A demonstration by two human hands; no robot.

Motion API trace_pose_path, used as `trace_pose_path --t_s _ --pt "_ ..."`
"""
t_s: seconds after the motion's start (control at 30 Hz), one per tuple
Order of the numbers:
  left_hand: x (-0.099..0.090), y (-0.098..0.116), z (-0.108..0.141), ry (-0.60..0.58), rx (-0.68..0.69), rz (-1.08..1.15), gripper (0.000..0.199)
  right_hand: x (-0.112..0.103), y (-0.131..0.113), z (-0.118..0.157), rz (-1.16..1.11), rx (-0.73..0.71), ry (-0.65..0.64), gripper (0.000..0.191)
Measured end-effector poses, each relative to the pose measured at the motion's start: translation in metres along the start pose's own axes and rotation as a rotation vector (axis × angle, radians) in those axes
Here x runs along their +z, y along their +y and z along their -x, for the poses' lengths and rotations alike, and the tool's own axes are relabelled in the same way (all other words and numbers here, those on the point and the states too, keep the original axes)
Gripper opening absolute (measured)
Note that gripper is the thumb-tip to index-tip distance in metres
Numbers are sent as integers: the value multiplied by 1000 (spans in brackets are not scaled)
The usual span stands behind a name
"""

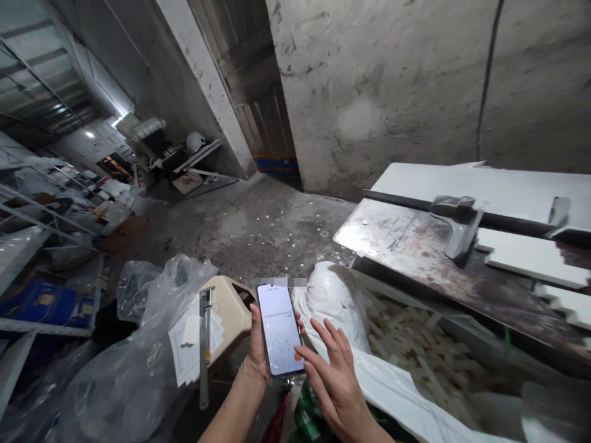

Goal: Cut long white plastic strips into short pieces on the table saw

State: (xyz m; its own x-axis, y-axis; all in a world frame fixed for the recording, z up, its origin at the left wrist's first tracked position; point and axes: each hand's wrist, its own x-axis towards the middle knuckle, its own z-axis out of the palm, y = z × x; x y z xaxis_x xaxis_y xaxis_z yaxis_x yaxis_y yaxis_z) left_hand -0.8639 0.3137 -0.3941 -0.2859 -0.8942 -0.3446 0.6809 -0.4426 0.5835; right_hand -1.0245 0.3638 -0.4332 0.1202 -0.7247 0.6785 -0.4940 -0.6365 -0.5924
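A smartphone (280, 329) with a lit screen is held upright in my left hand (259, 344), thumb along one edge and fingertips showing at the other. The screen shows a keypad layout like a calculator, with an orange key at its lower right. My right hand (335, 381) is beside the phone, fingers spread, its index fingertip at the orange key. Whether that tip presses the glass I cannot tell. Left of the phone, a metal caliper (204, 351) and paper sheets (181, 354) lie on a beige plastic stool (231, 301).
Clear plastic bags (124, 369) heap at the left, near a shelf rack (46, 329). At the right stands a stained metal worktable (392, 237) with white boards (535, 258). Below it, a white sack (330, 301) and a bag of pale strips (410, 344) sit close to my right hand.
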Motion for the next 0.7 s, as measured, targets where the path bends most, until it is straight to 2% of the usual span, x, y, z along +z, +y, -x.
trace_pose_path --t_s 0.57,0.7 --pt "1 0 2 -17 -25 0 82 4 3 0 37 40 34 32" --pt "3 0 2 -55 -75 7 83 3 2 -1 40 32 33 32"
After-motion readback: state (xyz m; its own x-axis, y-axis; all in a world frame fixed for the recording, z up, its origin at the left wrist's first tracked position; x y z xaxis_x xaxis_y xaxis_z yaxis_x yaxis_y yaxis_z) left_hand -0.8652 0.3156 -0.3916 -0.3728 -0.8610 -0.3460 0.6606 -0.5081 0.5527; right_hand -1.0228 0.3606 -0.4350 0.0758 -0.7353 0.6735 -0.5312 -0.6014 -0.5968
